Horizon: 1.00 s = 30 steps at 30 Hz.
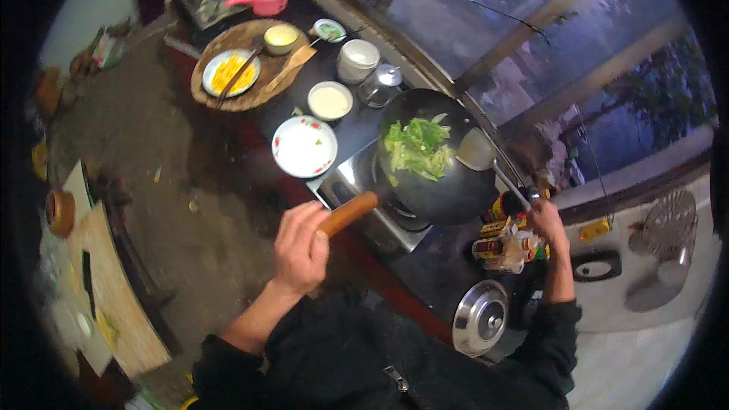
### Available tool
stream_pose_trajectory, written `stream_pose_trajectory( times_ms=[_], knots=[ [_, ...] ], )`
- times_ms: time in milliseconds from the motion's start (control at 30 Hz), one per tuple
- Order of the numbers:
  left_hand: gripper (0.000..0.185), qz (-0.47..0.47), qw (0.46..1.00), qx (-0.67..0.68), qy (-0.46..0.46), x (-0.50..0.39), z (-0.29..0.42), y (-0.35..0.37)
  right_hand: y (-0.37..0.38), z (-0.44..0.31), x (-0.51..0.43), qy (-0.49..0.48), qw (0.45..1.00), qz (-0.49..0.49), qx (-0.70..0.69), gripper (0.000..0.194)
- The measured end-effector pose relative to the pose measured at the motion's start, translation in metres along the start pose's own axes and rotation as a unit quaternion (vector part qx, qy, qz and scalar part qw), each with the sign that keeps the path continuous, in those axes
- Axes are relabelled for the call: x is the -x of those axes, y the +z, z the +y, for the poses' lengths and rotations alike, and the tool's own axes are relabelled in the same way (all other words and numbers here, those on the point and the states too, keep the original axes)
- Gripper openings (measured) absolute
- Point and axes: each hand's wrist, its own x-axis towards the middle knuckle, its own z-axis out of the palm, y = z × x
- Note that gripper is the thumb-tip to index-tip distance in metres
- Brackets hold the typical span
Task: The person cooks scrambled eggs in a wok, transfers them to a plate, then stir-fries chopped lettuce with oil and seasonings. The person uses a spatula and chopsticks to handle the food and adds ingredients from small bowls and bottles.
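Note:
My left hand (302, 245) grips the brown wooden handle (352, 212) of a dark wok (438, 202), which sits over a stove with a shiny metal top (353, 176). Chopped leafy greens (418, 148) lie heaped in the wok, toward its left side. In my right hand (548, 221) is the long handle of a metal cooking spatula (477, 150). The spatula's blade is at the wok's right inner wall, apart from the greens.
A floral-rimmed plate (304, 147) and a bowl of pale contents (330, 101) stand left of the wok. Behind them a round wooden board (208, 60) holds a plate of yellow shreds (236, 71) with chopsticks. Seasoning bottles (488, 249) and a metal lid (481, 319) are at the right.

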Motion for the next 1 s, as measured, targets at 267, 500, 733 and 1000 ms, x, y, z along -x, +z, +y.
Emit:
stream_pose_trajectory(
  times_ms=[267,500,733,1000],
  knots=[
    [0.022,-0.038,0.996,-0.058,0.061,-0.018,0.004,0.026,-0.021,-0.056,-0.032,-0.139,0.988,-0.069,-0.003,0.034],
    [0.018,-0.031,0.996,-0.073,0.048,-0.015,0.003,0.029,-0.059,-0.012,-0.041,-0.065,0.992,-0.082,0.075,0.029],
    [0.020,-0.026,0.996,-0.084,0.020,-0.013,0.006,0.031,0.022,-0.044,-0.051,0.027,0.878,-0.386,-0.281,0.031],
    [0.021,-0.027,0.995,-0.089,0.037,-0.015,0.008,0.031,0.039,-0.015,-0.012,-0.066,0.961,-0.138,-0.229,0.022]
  ],
)
